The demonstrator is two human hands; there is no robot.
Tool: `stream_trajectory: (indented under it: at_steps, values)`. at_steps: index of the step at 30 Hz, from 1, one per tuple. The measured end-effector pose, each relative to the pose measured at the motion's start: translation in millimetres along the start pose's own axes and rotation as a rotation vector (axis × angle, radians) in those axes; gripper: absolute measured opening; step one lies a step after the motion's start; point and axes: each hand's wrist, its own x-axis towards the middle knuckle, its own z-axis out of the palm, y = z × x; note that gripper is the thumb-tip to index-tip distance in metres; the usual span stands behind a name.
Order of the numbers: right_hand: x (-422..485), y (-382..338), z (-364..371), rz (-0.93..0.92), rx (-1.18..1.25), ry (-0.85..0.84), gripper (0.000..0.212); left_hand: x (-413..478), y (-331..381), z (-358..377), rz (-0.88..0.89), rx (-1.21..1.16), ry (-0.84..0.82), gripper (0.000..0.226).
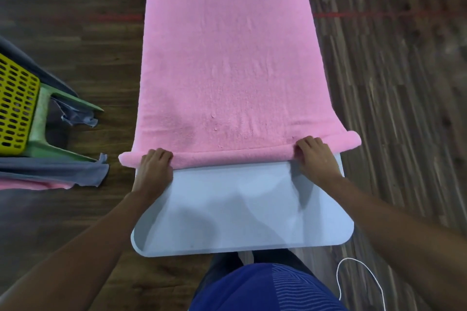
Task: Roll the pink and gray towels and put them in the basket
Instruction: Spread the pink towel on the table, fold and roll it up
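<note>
The pink towel (227,58) runs lengthwise along the table (240,209), its rolled near edge crosswise. The left hand (154,169) and right hand (316,156) each grip that roll with curled fingers.

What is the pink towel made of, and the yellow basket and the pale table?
The pink towel looks like soft, fuzzy fabric, maybe fleece or terry: it is matte and nubbly, with its near edge rolled. The yellow basket looks like hard plastic, with rows of moulded holes. The pale table is smooth and slightly shiny, probably plastic or coated board.
</note>
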Motion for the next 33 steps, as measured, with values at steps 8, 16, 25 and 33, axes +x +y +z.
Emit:
stream_trajectory:
  at_steps: [8,16,25,33]
  values:
    - [1,-3,1,0.101,-0.081,-0.047,0.03,0,3,1,-0.054,0.061,-0.051,0.022]
    - [17,-3,-20,0.114,-0.095,-0.384,0.029,10,-3,-20,-0.104,0.154,-0.335,0.027]
    - [-27,12,6,0.099,-0.066,0.034,0.039,-24,1,2,-0.027,0.047,-0.036,0.034]
    - [-28,18,0,0.151,-0.084,0.027,0.024,-25,9,-8,-0.122,0.045,-0.094,0.024]
